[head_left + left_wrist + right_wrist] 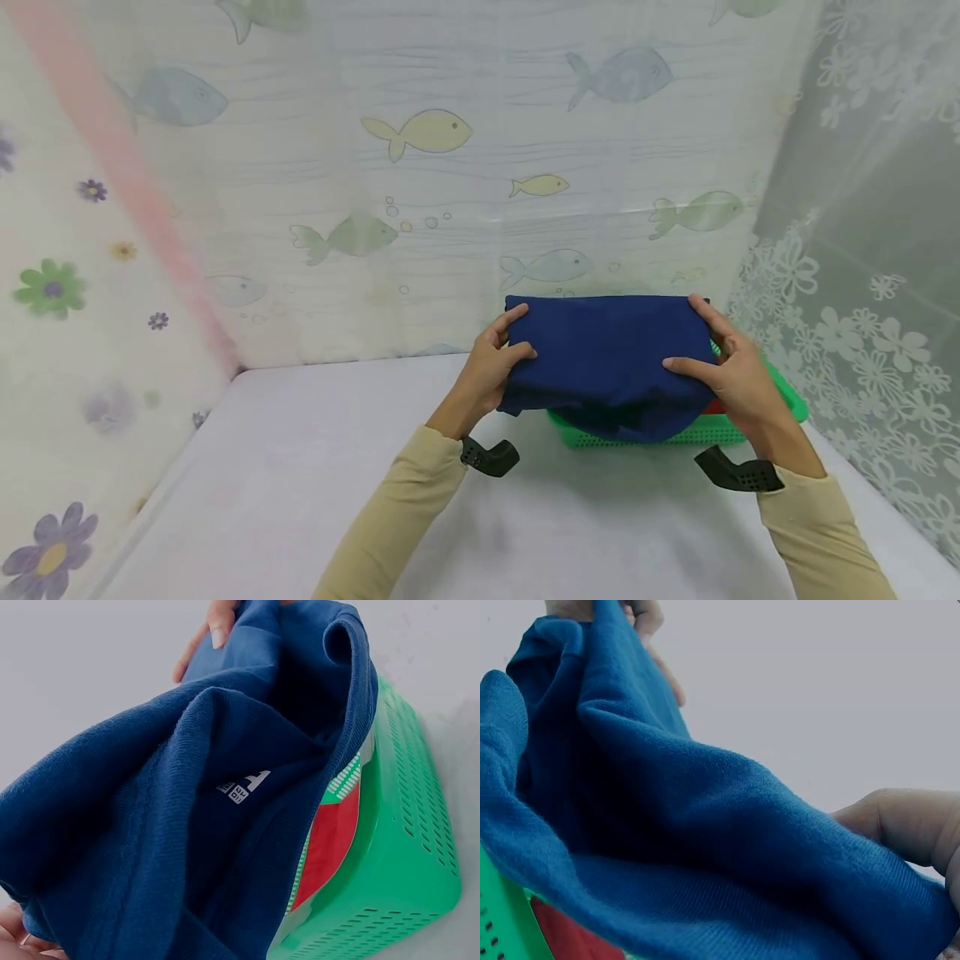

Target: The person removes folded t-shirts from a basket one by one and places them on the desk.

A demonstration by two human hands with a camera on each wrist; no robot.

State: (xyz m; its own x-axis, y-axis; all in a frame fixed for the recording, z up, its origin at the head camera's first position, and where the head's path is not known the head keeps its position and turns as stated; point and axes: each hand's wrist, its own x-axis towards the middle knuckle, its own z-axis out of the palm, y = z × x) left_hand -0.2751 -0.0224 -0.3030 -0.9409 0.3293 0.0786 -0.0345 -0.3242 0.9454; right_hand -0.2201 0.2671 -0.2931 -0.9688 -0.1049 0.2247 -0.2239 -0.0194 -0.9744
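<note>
A folded navy blue shirt (607, 350) is held up between both hands, over the front of a green plastic basket (720, 429). My left hand (491, 362) pinches its left edge, thumb on the near face. On the opposite side my right hand (742, 375) grips the right edge the same way. In the left wrist view the shirt (150, 817) gapes at an opening, with small white printing inside it. The cloth sags in the middle and hides much of the basket.
Something red (326, 851) lies inside the basket. The basket stands on a white-covered table (300, 475), near its right side. A fish-print curtain (420, 250) hangs behind, and a sheer flowered curtain (862, 333) borders the right.
</note>
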